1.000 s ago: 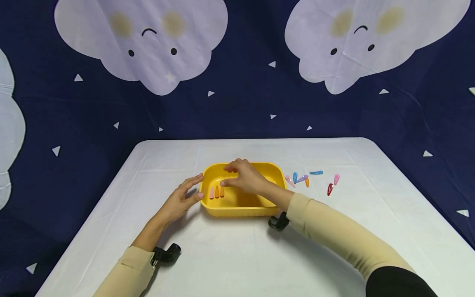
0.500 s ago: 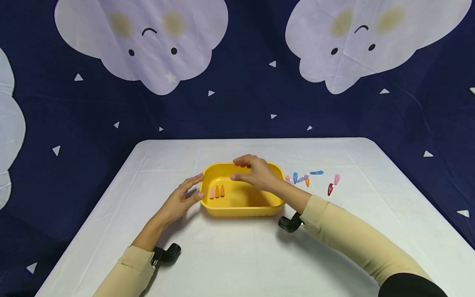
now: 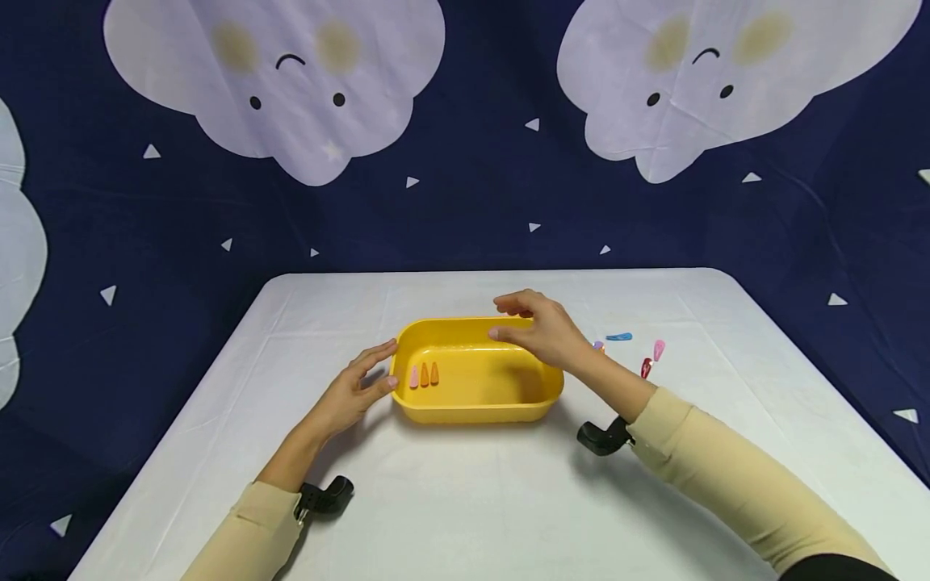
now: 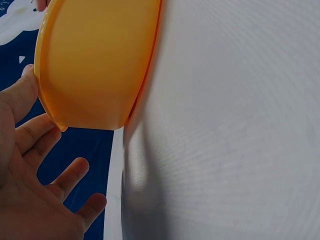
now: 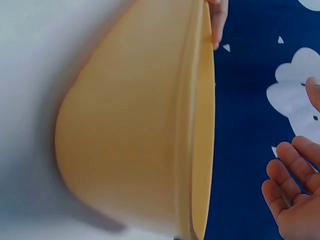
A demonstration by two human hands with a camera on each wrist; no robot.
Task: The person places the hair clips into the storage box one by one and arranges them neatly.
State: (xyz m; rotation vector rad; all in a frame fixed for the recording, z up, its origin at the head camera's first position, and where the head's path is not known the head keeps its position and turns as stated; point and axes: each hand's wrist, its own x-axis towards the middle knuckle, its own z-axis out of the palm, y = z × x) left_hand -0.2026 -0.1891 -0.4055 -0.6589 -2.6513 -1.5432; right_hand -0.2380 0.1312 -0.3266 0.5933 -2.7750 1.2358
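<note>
A yellow plastic basin [image 3: 472,415] stands on the white table. Inside, near its left end, lie one pink snap hair clip [image 3: 414,377] and two orange hair clips [image 3: 434,374], side by side in a row. My left hand [image 3: 350,397] touches the basin's left rim with thumb and fingertips, the fingers spread and mostly straight, as the left wrist view also shows. Above the basin's right end hovers my right hand [image 3: 546,332], fingers loosely bent, thumb apart, nothing between them. It hides some of the clips beyond the basin.
Right of the basin on the table [image 3: 465,500] lie a blue clip [image 3: 619,336], a pink clip [image 3: 659,349], a red clip [image 3: 646,368] and part of a purple clip [image 3: 599,345]. A dark blue cloth with clouds [image 3: 276,73] hangs behind.
My right hand has moved right, from over the clips in the basin to its right end, now covering some loose clips. The left hand and basin have stayed put.
</note>
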